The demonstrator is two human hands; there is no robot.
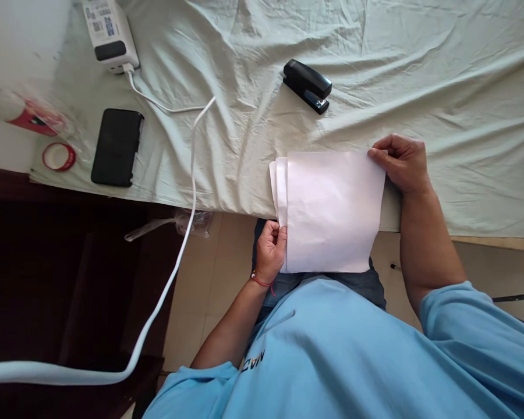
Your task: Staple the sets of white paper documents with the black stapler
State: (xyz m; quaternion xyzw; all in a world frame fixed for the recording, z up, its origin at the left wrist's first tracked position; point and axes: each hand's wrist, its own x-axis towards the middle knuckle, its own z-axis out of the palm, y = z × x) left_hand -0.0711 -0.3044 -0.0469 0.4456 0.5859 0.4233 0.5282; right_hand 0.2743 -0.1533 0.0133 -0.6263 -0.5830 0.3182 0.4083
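Currently holding a loose stack of paper sheets (334, 212) near the centre of the frame, across the near edge of the cloth-covered counter (244, 145). Clamped on the left edge with the left grip (271, 251); pinching the upper right corner with the right grip (402, 166), through how many layers cannot tell. Gathered so far, by the look of it, but not yet squared, with staggered margins at left. Cannot see any staple on the top face. Note the black stapler (308, 81), lying unheld above the paper, upper middle.
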